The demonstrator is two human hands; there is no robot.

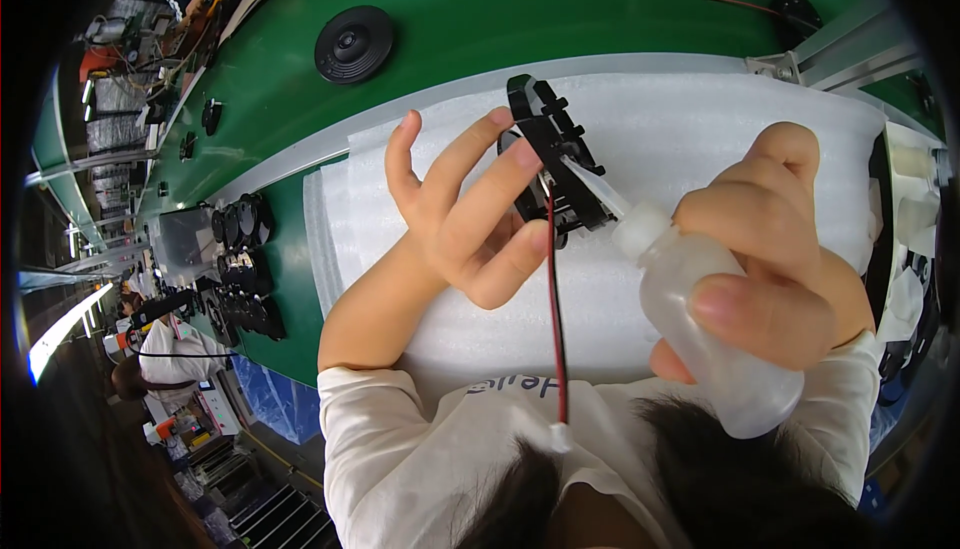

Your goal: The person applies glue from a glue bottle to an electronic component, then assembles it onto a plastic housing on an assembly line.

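Note:
My left hand (465, 199) grips a black plastic frame-like part (556, 149) by its left side, holding it tilted above the white foam sheet. From this part a thin red-and-black cable (555, 319) hangs down to a small white connector (561, 438). In my right hand (765, 249) is a translucent squeeze bottle (735, 349), thumb and fingers wrapped round its body. Its white nozzle (597, 187) points up and left, with the tip at the inside of the black part. Whether anything flows from the tip is too small to tell.
White foam sheet (420, 339) covers the bench in front of me. Beyond a metal rail lies a green belt (480, 9) with a round black disc (354, 44) and a wired black part (795, 11). Several black parts (242, 269) stand at left. A metal post (860, 44) rises at right.

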